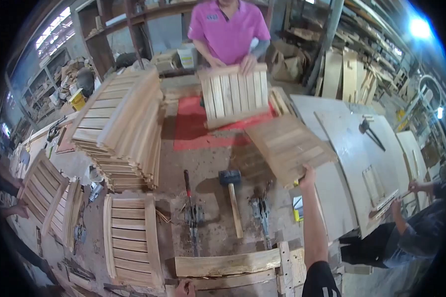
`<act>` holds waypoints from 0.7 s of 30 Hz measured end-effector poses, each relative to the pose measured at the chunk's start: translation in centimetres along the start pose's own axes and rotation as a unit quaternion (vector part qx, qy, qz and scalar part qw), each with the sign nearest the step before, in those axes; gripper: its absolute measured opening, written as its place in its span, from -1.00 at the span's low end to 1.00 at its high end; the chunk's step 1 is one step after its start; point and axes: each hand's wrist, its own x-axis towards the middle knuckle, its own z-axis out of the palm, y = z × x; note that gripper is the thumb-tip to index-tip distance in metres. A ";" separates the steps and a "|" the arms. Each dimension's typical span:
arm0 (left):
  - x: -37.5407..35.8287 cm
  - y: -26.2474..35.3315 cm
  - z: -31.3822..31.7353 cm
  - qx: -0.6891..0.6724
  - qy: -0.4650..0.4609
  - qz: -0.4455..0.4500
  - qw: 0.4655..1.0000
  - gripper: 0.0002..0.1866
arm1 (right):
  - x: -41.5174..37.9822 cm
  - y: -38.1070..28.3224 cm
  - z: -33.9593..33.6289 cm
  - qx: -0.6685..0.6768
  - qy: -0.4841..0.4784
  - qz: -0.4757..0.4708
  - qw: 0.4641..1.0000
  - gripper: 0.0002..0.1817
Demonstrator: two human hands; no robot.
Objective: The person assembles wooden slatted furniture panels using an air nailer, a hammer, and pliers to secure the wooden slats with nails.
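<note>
Where panels [121, 126] stack, scuffed bench [208, 161], workshop shelving [156, 13]

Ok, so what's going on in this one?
The right hand grips a slatted panel by its near edge, while the left hand is low beside some wooden boards. Across the bench, a person in a pink shirt holds another panel on edge. A mallet lies between them, with a tall stack of panels to the left.
</note>
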 end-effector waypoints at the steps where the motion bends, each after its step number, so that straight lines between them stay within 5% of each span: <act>1: 0.8 1.5 -0.4 0.035 -0.007 -0.022 0.999 -0.70 | 1.5 1.0 -1.0 -0.020 0.005 0.030 0.999 -0.86; 3: 1.5 2.6 -0.3 0.027 0.001 -0.030 0.999 -0.72 | 5.4 2.9 -3.8 -0.052 0.007 0.088 0.995 -0.86; 6: 3.1 1.9 0.6 -0.059 0.035 0.004 0.998 -0.74 | 10.7 4.0 -7.0 -0.182 -0.060 -0.012 0.981 -0.85; 9: 3.4 -0.1 0.6 -0.054 0.053 0.033 0.997 -0.74 | 6.9 -0.1 -1.8 -0.390 -0.007 -0.007 0.921 -0.70; 12: 3.0 -1.1 1.6 0.013 0.083 0.088 0.993 -0.74 | 6.9 -1.7 0.8 -0.774 0.063 -0.125 0.617 -0.73; 14: 2.3 0.1 1.7 -0.004 0.047 0.023 0.999 -0.73 | 6.5 -1.6 4.5 -0.808 0.052 -0.101 0.578 -0.67; 16: 2.3 -2.1 2.5 -0.024 0.010 -0.029 0.999 -0.74 | 5.8 0.7 6.8 -0.782 -0.060 -0.210 0.584 -0.71; 18: 1.9 -5.1 3.5 0.031 -0.019 -0.004 0.999 -0.75 | 5.7 4.1 8.9 -0.810 -0.141 -0.225 0.523 -0.72; 21: 2.5 -0.8 3.1 0.028 -0.021 0.024 0.999 -0.77 | 8.2 9.4 9.6 -0.802 -0.182 -0.198 0.534 -0.67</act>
